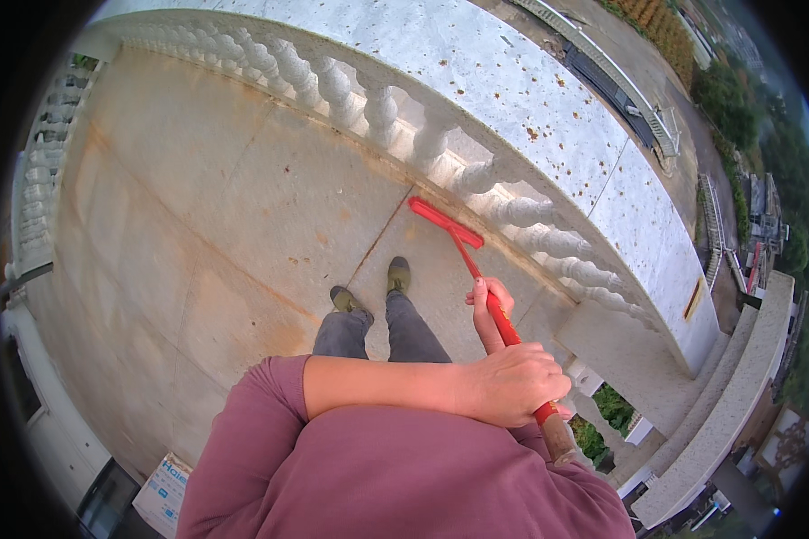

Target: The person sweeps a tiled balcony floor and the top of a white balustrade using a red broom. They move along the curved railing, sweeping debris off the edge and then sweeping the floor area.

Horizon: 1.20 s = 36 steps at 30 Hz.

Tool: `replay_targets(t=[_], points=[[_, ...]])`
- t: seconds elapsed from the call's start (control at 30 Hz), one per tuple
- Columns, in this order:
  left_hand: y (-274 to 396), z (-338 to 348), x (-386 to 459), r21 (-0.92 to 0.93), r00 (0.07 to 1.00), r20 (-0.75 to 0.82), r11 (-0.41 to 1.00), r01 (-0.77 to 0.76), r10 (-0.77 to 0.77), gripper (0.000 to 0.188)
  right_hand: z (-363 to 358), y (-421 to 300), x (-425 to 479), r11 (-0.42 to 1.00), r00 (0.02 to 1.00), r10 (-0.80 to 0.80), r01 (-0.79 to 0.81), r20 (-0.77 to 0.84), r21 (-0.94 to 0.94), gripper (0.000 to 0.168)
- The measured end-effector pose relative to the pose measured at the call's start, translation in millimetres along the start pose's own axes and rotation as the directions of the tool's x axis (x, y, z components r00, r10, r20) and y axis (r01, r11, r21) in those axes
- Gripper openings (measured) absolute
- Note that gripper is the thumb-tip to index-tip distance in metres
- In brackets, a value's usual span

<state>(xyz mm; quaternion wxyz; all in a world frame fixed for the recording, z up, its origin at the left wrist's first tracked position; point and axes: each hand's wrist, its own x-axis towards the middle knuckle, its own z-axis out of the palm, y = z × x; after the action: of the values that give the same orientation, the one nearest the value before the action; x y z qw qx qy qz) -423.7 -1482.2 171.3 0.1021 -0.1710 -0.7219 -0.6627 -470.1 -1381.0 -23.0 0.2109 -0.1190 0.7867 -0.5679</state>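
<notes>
My left forearm crosses in front of my body, and my left hand (516, 384) is closed around the upper part of a red long-handled broom (505, 323), near the bare brownish end of the handle. Farther down the same handle, my right hand (491, 306) grips it with bent fingers. The narrow red broom head (446, 221) is low over the concrete floor (256, 222), beside the foot of the balustrade; whether it touches the floor cannot be told. Both my shoes stand on the floor, left of the head.
A curved balustrade of pale balusters (381, 114) runs along the right, topped by a wide stone rail (512, 87) with scattered brown bits. Another balustrade (38, 188) stands far left. A printed cardboard box (164, 495) sits at the lower left. Beyond the rail lie lower ground and trees.
</notes>
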Motion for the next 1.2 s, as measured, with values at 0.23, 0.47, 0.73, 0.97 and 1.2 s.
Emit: replay_targets(t=[0.23,0.47,0.73,0.97,1.2], points=[[-74.3,15.1,-30.9,-0.259,0.989,0.151,0.965,0.045,-0.005,0.034,-65.0,91.5,-27.2,0.959,0.962,0.005,-0.082,-0.275,-0.27,0.026],[-64.1,-81.5,-73.2,-0.166,0.965,-0.138,0.966,0.198,-0.222,0.033,57.5,68.0,23.6,0.914,0.955,-0.228,0.142,-0.191,-0.381,0.039],[-3.4,-148.9,-112.3,0.241,0.907,-0.395,0.936,0.256,-0.146,0.027,235.8,4.4,63.7,0.94,0.939,-0.341,0.342,0.052,-0.005,0.019],[35.6,-124.4,-116.6,0.194,0.916,-0.401,0.977,0.089,-0.004,0.034,191.7,-29.7,15.5,0.941,0.919,-0.322,0.337,0.226,-0.028,0.019],[-8.9,-101.2,-122.6,-0.22,0.994,0.025,0.97,0.105,-0.102,0.033,67.0,37.9,-17.1,0.901,0.982,-0.132,0.177,0.138,-0.396,0.021]])
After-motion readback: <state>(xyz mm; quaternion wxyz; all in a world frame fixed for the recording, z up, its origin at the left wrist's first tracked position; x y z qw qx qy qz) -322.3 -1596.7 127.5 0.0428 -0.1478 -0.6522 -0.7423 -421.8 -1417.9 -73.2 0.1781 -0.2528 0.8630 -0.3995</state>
